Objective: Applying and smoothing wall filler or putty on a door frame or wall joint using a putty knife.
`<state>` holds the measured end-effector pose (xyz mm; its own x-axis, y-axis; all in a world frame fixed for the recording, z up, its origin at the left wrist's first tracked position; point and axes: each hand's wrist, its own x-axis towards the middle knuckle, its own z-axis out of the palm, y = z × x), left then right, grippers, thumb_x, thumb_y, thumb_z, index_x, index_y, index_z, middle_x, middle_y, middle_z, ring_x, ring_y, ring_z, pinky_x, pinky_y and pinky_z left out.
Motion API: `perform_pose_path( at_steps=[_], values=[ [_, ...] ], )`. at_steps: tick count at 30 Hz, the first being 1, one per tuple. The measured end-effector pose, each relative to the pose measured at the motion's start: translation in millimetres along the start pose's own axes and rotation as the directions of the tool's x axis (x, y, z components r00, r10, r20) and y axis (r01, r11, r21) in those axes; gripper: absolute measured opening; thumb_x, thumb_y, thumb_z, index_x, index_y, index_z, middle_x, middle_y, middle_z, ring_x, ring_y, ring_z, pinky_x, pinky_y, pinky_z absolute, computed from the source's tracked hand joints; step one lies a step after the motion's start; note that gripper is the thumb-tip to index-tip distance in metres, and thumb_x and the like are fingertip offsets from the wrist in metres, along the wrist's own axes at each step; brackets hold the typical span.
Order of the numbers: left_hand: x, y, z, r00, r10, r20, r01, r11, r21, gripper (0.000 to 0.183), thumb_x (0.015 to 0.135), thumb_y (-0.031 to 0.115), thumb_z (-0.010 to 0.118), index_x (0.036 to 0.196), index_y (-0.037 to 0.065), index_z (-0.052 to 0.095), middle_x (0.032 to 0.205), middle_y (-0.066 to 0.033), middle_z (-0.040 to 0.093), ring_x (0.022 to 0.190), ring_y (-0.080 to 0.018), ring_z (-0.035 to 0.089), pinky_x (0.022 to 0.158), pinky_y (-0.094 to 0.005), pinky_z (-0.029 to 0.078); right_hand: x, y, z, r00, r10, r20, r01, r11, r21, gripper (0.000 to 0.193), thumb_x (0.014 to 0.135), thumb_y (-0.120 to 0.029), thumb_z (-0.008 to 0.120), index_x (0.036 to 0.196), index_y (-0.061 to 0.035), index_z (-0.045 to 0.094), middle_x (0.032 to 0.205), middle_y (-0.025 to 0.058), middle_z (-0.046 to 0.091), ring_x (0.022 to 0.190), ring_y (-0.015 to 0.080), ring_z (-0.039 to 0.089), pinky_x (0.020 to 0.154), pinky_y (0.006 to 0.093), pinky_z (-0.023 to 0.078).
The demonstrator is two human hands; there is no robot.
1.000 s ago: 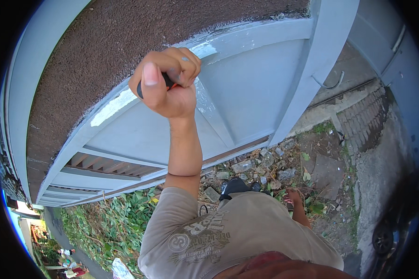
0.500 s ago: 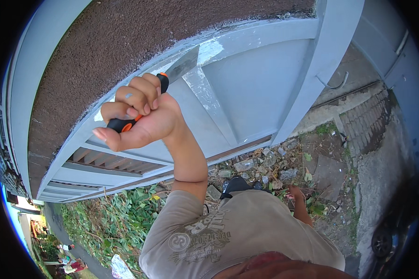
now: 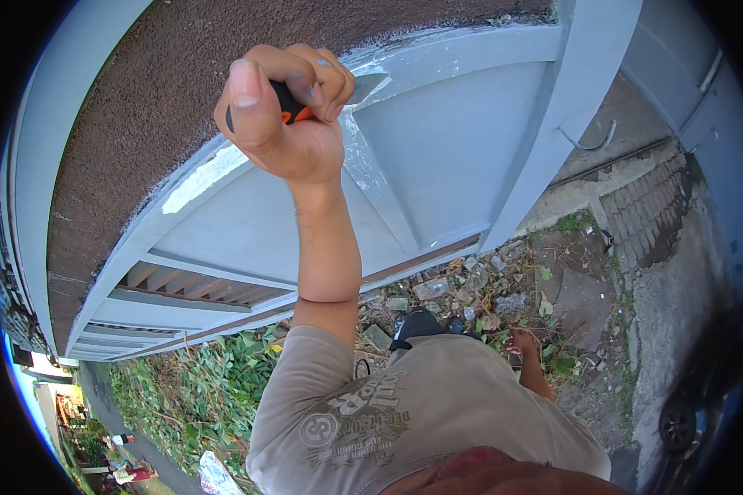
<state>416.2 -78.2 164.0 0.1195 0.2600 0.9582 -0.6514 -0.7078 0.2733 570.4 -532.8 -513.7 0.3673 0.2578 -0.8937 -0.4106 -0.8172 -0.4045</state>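
Observation:
My left hand (image 3: 293, 115), raised high, is closed around the black and orange handle of a putty knife (image 3: 369, 87). The grey metal blade points right from my fist and lies against the upper rail of a light blue-grey gate (image 3: 462, 148). Pale white patches of bared or flaked paint (image 3: 202, 177) show along that rail, left of my wrist. Low on the right side of my body hangs my right hand (image 3: 522, 341), small in the picture, with its fingers loosely apart and nothing visible in them.
A rough brown textured surface (image 3: 165, 99) borders the gate's rail. A metal hook (image 3: 590, 144) sticks out from the gate's post. Around my feet lie rubble and stones (image 3: 433, 287), with cut leafy branches (image 3: 198, 392) to the left. Distant people (image 3: 132, 474) appear at lower left.
My left hand has moved up and right along the rail with the putty knife, and the wrist has turned. More of the white patch is uncovered. My right hand hangs in much the same place.

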Motion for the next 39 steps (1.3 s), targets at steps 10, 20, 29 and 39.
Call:
perform_pose_path(
  at_steps=[10, 20, 29, 39],
  values=[
    [21, -4, 5, 0.990, -0.106, -0.096, 0.110, 0.993, 0.034, 0.049, 0.098, 0.049, 0.037, 0.068, 0.011, 0.041, 0.048, -0.0037, 0.034, 0.041, -0.0125, 0.028, 0.042, -0.0302, 0.027, 6, 3, -2, 1.000, 0.005, 0.024, -0.005, 1.000, 0.025, 0.048, 0.098, -0.046, 0.054, 0.124, -0.0065, 0.061, 0.095, 0.0133, 0.072, 0.071, 0.0200, 0.070, 0.060, 0.0341, 0.054],
    [10, 23, -15, 0.906, -0.135, -0.402, 0.118, 0.991, -0.066, 0.050, 0.091, 0.057, 0.043, 0.061, 0.018, 0.035, 0.046, 0.0018, 0.032, 0.039, -0.0095, 0.027, 0.044, -0.0273, 0.022, 12, -11, 8, 0.998, -0.064, 0.013, 0.064, 0.998, 0.011, 0.044, 0.097, -0.041, 0.056, 0.123, -0.0060, 0.062, 0.096, 0.0130, 0.073, 0.064, 0.0215, 0.069, 0.053, 0.0337, 0.053],
    [-10, -8, 5, 0.880, -0.232, -0.415, 0.197, 0.972, -0.128, 0.049, 0.092, 0.053, 0.042, 0.062, 0.015, 0.036, 0.045, -0.0004, 0.029, 0.039, -0.0118, 0.025, 0.044, -0.0303, 0.022, 5, -7, 4, 1.000, -0.023, 0.007, 0.023, 1.000, -0.007, 0.050, 0.098, -0.050, 0.055, 0.125, -0.0084, 0.061, 0.099, 0.0128, 0.073, 0.069, 0.0219, 0.071, 0.059, 0.0352, 0.055],
    [-19, 10, -13, 0.873, -0.037, -0.486, -0.033, 0.990, -0.134, 0.049, 0.098, 0.051, 0.037, 0.067, 0.014, 0.036, 0.045, -0.0018, 0.030, 0.036, -0.0119, 0.025, 0.038, -0.0279, 0.024, -2, -3, -1, 1.000, 0.002, 0.013, -0.003, 0.998, 0.057, 0.044, 0.100, -0.045, 0.053, 0.119, -0.0069, 0.062, 0.090, 0.0113, 0.072, 0.064, 0.0193, 0.068, 0.055, 0.0305, 0.051]
  ],
)
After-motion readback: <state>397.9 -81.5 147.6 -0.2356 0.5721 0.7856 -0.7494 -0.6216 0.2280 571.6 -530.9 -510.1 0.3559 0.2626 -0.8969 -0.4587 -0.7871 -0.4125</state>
